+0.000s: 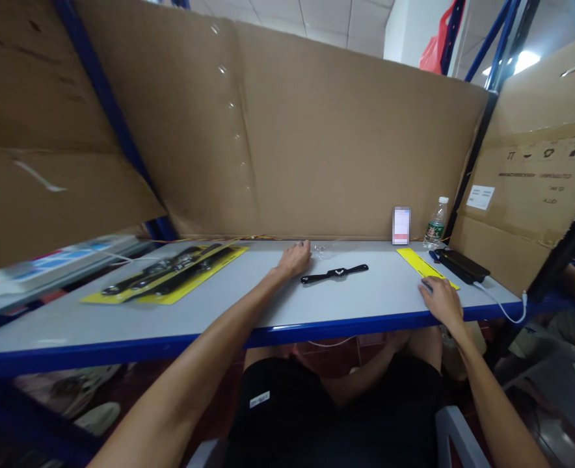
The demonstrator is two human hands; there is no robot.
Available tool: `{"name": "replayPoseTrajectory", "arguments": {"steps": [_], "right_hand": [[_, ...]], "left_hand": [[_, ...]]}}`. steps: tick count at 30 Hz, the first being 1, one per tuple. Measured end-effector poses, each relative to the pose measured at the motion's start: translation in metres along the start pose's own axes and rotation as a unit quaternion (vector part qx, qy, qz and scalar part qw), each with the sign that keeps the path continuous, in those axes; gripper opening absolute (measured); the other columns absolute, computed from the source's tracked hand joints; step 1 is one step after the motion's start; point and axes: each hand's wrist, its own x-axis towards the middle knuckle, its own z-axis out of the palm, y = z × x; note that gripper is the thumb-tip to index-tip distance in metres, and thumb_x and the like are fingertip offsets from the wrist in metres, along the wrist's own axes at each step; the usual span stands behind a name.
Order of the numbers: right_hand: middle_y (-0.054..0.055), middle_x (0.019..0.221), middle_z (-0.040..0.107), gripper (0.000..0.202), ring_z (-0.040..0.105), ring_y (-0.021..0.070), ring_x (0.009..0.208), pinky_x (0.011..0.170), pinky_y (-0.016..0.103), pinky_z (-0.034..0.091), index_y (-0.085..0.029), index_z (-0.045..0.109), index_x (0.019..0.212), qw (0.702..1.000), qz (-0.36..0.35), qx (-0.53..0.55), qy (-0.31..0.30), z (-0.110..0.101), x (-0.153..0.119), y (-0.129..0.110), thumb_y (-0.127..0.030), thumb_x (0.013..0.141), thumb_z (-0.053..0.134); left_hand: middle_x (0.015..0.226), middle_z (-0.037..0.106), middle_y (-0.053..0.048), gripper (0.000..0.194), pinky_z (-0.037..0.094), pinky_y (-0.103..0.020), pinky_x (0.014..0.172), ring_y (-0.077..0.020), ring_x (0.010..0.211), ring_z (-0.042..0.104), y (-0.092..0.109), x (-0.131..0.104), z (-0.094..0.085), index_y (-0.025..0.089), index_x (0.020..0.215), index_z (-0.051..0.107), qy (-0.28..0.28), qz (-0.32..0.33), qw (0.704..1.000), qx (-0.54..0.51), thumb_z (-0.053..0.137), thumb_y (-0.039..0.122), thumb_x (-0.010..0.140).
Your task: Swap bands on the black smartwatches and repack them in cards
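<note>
A flat black watch-like strap [335, 273] with a square middle bearing a white mark lies on the grey tabletop in front of me. To its left, my left hand [294, 258] rests on the table with its fingers curled closed; whatever it may hold is hidden. Some small clear plastic [320, 251] lies just right of those fingers. My right hand [441, 300] is at the table's front right, closed around a small dark grey object [427, 285] whose kind I cannot make out. A yellow card strip [417, 262] lies beside and partly under this hand.
Several black straps [170, 268] lie on yellow cards [175, 294] at left. A phone [401, 226] stands against the cardboard back wall [346, 143], near a water bottle [435, 224]. A black device [463, 265] with a white cable [499, 304] lies at right. Blue edging [336, 333] borders the table.
</note>
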Motion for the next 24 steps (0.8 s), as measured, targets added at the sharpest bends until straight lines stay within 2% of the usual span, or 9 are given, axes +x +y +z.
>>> {"name": "replayPoseTrajectory", "arguments": {"steps": [3, 5, 7, 9, 11, 17, 21, 24], "right_hand": [[0.010, 0.132, 0.072, 0.035, 0.060, 0.0294, 0.124, 0.105, 0.038, 0.045, -0.019, 0.075, 0.123, 1.000, 0.002, 0.000, 0.000, 0.001, 0.000, 0.001, -0.035, 0.103, 0.052], [0.010, 0.132, 0.072, 0.034, 0.061, 0.0290, 0.124, 0.105, 0.038, 0.045, -0.019, 0.075, 0.122, 1.000, 0.003, 0.000, 0.000, 0.000, 0.001, 0.001, -0.035, 0.102, 0.053], [0.010, 0.132, 0.072, 0.034, 0.061, 0.0290, 0.124, 0.104, 0.038, 0.045, -0.018, 0.075, 0.122, 1.000, 0.001, -0.001, 0.001, 0.000, 0.001, 0.001, -0.035, 0.102, 0.054], [0.010, 0.132, 0.073, 0.034, 0.061, 0.0293, 0.122, 0.103, 0.038, 0.046, -0.018, 0.075, 0.122, 1.000, 0.000, -0.002, 0.002, 0.000, 0.001, 0.002, -0.035, 0.102, 0.053], [0.010, 0.132, 0.072, 0.035, 0.061, 0.0297, 0.122, 0.102, 0.038, 0.046, -0.019, 0.075, 0.122, 1.000, 0.002, -0.003, 0.004, 0.001, 0.002, 0.002, -0.036, 0.102, 0.053], [0.012, 0.130, 0.073, 0.036, 0.062, 0.0308, 0.122, 0.103, 0.040, 0.046, -0.017, 0.075, 0.122, 1.000, -0.002, -0.005, 0.004, 0.001, 0.002, 0.004, -0.036, 0.102, 0.051], [0.011, 0.131, 0.072, 0.035, 0.062, 0.0305, 0.121, 0.103, 0.041, 0.046, -0.018, 0.075, 0.121, 1.000, -0.005, 0.004, 0.009, 0.003, 0.003, 0.006, -0.036, 0.101, 0.052], [0.011, 0.131, 0.072, 0.036, 0.061, 0.0309, 0.121, 0.103, 0.041, 0.046, -0.017, 0.075, 0.122, 1.000, -0.002, 0.006, 0.005, 0.005, 0.005, 0.007, -0.036, 0.101, 0.052]], "left_hand": [[0.127, 0.063, -0.023, 0.030, 0.049, -0.040, 0.092, -0.0324, 0.116, 0.063, -0.005, -0.004, -0.012, 0.013, 0.126, 0.053, 0.066, 0.025, 0.997, -0.040, 0.040, 0.026, 0.102], [0.122, 0.065, -0.021, 0.027, 0.049, -0.039, 0.091, -0.0311, 0.113, 0.063, -0.001, -0.008, -0.018, 0.014, 0.123, 0.055, 0.092, 0.069, 0.990, -0.081, 0.041, 0.028, 0.103], [0.119, 0.067, -0.017, 0.027, 0.050, -0.038, 0.091, -0.0284, 0.108, 0.065, 0.008, -0.015, -0.020, 0.017, 0.122, 0.057, 0.078, 0.133, 0.981, -0.118, 0.044, 0.028, 0.102], [0.119, 0.069, -0.014, 0.028, 0.050, -0.037, 0.091, -0.0260, 0.105, 0.066, 0.019, -0.026, -0.018, 0.019, 0.125, 0.059, 0.039, 0.191, 0.972, -0.132, 0.047, 0.029, 0.101], [0.118, 0.069, -0.013, 0.031, 0.050, -0.037, 0.091, -0.0257, 0.105, 0.066, 0.028, -0.038, -0.014, 0.021, 0.127, 0.062, 0.007, 0.214, 0.969, -0.121, 0.048, 0.028, 0.100], [0.111, 0.068, -0.015, 0.034, 0.049, -0.039, 0.090, -0.0279, 0.105, 0.064, 0.039, -0.064, -0.010, 0.021, 0.127, 0.065, 0.006, 0.178, 0.981, -0.070, 0.044, 0.029, 0.102], [0.111, 0.068, -0.016, 0.030, 0.049, -0.040, 0.088, -0.0296, 0.104, 0.064, 0.033, -0.075, -0.013, 0.020, 0.121, 0.066, 0.010, 0.155, 0.986, -0.054, 0.047, 0.030, 0.100], [0.120, 0.068, -0.018, 0.036, 0.049, -0.040, 0.089, -0.0310, 0.109, 0.065, 0.026, -0.070, -0.017, 0.018, 0.125, 0.065, -0.024, 0.144, 0.988, -0.052, 0.054, 0.034, 0.095]]}}
